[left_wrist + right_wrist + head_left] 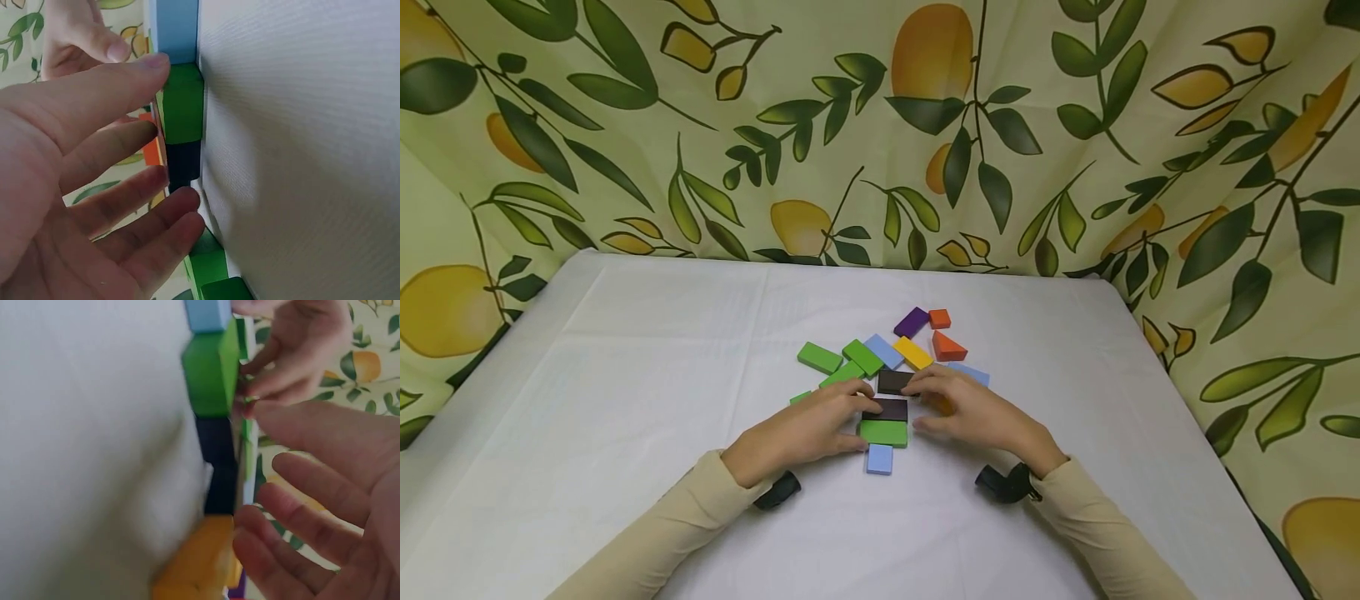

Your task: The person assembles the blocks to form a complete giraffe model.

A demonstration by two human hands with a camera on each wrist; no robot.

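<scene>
In the head view, two black blocks lie one behind the other: the near black block (891,410) and the far black block (892,382). A green block (883,433) sits against the near one, with a light blue block (880,460) in front of it. My left hand (811,422) comes in from the left, its thumb at the green block's edge and a fingertip on the near black block. From the right, my right hand (981,414) has its fingertips at the far black block's right end. Its fingers are loosely bent and partly cover an orange-yellow block (197,559).
Beyond the hands lie several green blocks (820,357), a light blue block (884,352), a yellow block (913,353), a purple block (912,322), an orange-red square (939,318) and a red triangle (949,346). A white cloth (625,400) covers the table; patterned curtain (850,125) hangs behind.
</scene>
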